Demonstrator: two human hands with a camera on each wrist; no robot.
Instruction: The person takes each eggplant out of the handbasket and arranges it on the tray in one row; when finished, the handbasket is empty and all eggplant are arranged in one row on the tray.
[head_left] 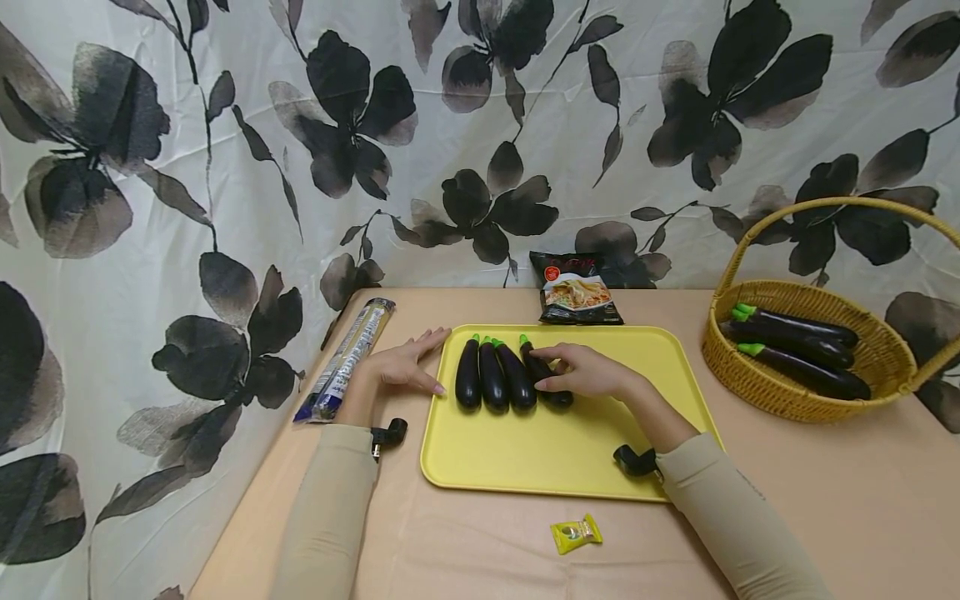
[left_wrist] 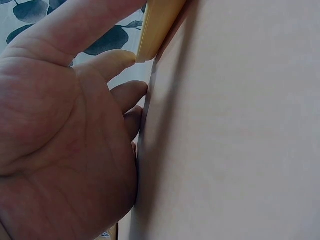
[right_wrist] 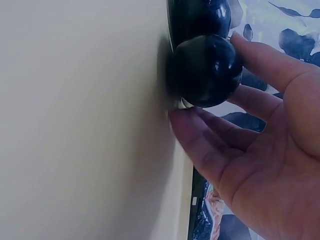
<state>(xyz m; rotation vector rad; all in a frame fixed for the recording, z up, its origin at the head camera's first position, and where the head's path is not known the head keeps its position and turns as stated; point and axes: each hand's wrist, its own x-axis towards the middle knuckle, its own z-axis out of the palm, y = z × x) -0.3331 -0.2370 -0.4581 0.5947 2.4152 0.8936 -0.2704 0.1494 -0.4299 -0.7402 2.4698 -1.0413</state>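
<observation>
- Step in hand, my reading: an eggplant (head_left: 533, 365) is being set into line with three others (head_left: 492, 377) on the yellow tray (head_left: 510, 458). The row lies in the tray's 10 o'clock part, green stems roughly toward 12.
- Right grip (head_left: 588, 371): grasping that rightmost eggplant, thumb on one side and fingers on the other. The eggplant is tilted, stem at 11 o'clock, blunt end at 5.
- Left grip (head_left: 405, 364): released; fingers spread at the tray's 9 o'clock rim, apparently steadying it. It holds nothing.
- Next move, judged: turn the blunt end toward the row so the eggplant lies more nearly parallel, then let go gently. A round, slick body could roll if freed at a slant.
- Remaining stock: three eggplants (head_left: 798, 343) in the basket (head_left: 750, 387) at 3 o'clock from the tray. If the row is to grow, these would be the likely supply.
- Materials: eggplant skin glossy, near black, smooth, with bright highlights in the right wrist view; bodies club-shaped, narrow at the stem, bulbous below. Stem caps bright green.
- Tray: smooth, plastic-looking, rounded corners, low raised rim. Basket: woven, honey-brown, with a tall arched handle.
- Around the tray on the peach-coloured counter (head_left: 450, 542): black snack bag (head_left: 577, 292), crinkled, beyond the rim near 12; long, shiny pack (head_left: 345, 362) at 9 to 10; small yellow packet (head_left: 577, 533), crimped ends, near 6.
</observation>
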